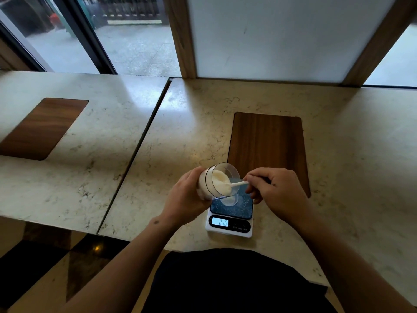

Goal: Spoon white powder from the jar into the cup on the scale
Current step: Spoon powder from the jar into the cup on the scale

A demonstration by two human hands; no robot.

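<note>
My left hand (188,197) grips a clear jar (220,180) of white powder, tilted so its mouth faces right, just above the scale. My right hand (276,187) pinches the handle of a small white spoon (238,184) whose bowl is inside the jar's mouth, in the powder. Below the jar's rim a small clear cup (230,199) with some white powder in it stands on the dark platform of a white digital scale (230,222). The jar partly hides the cup. The lit display reads 016.
The scale sits near the front edge of a marble counter (180,143). A dark wooden inset panel (268,143) lies just behind the hands, another wooden panel (42,127) on the left slab. White specks dot the scale platform. A wall panel and windows stand behind.
</note>
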